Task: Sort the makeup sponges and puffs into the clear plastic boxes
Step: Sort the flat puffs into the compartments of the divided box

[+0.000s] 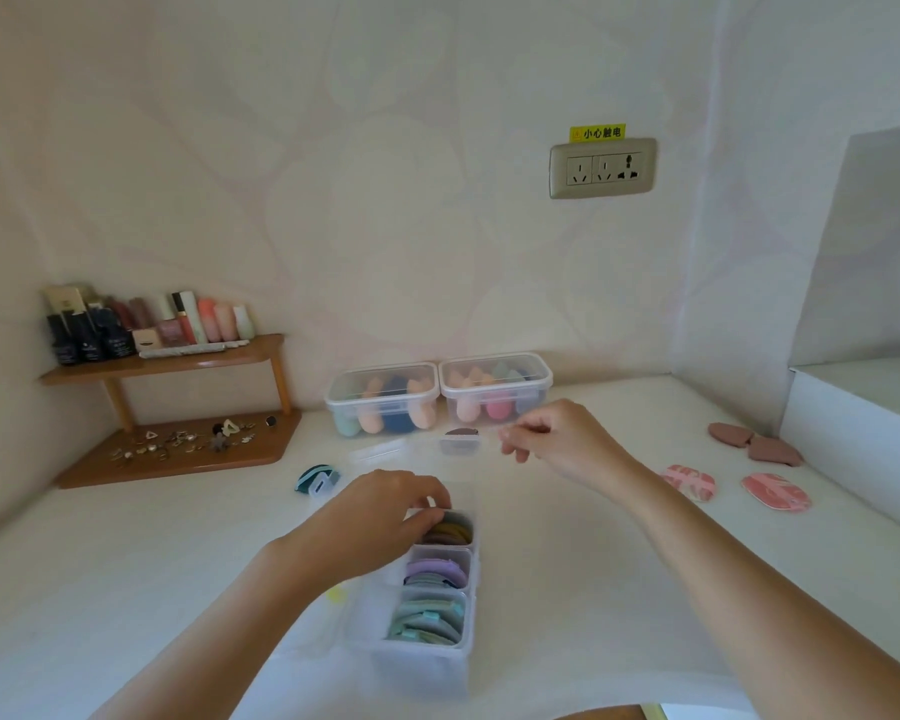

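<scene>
Starting at the near edge, the white counter (583, 605) carries a clear divided box (370, 621), lid off. Its right-hand column holds three stacks standing on edge: green puffs (427, 622) nearest, lilac puffs (437, 571) in the middle, brown and mustard puffs (450, 532) farthest. The left hand (380, 511) lies over the far compartment, fingers curled down onto that stack; whether it pinches a puff cannot be told.

Beyond the box, a teal puff (317, 478) lies to the left on the counter, touching a small clear piece. A flat clear lid (380, 452) lies behind it. A small clear case (461, 443) with a dark brown puff inside sits just beside the right hand (557, 433). That hand is raised, fingers loosely curled, thumb near forefinger. Blur hides whether it holds anything.

To the right, well apart from the boxes, two pink marbled puffs (778, 492) lie flat. Two brown puffs (759, 443) lie touching each other behind them.

Against the wall stand two lidded clear boxes (494, 389), side by side and touching, filled with upright sponges (380, 407) in peach, blue, mint and pink.

In the left corner stands a two-tier wooden shelf (178, 358): cosmetics bottles (146, 324) above, small jewellery (188, 441) scattered below. A white ledge (853, 407) closes the right side. The wall bears pale patterned wallpaper, a socket plate (602, 168) and a yellow warning label (597, 132) above it.
</scene>
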